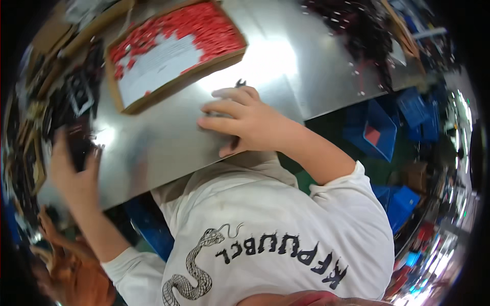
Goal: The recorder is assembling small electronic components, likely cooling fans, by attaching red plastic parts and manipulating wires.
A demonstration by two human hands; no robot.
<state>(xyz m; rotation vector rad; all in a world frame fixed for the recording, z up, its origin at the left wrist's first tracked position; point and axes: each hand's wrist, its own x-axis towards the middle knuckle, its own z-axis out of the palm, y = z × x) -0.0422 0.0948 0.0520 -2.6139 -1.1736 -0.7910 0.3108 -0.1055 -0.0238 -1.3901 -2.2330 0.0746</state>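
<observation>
Right hand flat over a small dark part on the shiny sheet-metal table, left hand gripping a black piece at the table's left edge, cardboard box of red pieces lying untouched beyond.

I am in a small factory or assembly workshop. I work at a shiny sheet-metal table. On it stands a flat cardboard box full of small red plastic parts, with a white paper sheet lying on top. At the far side is a heap of small dark parts. Under and beside the table many blue plastic bins are stacked. More cardboard trays crowd the left side.
</observation>
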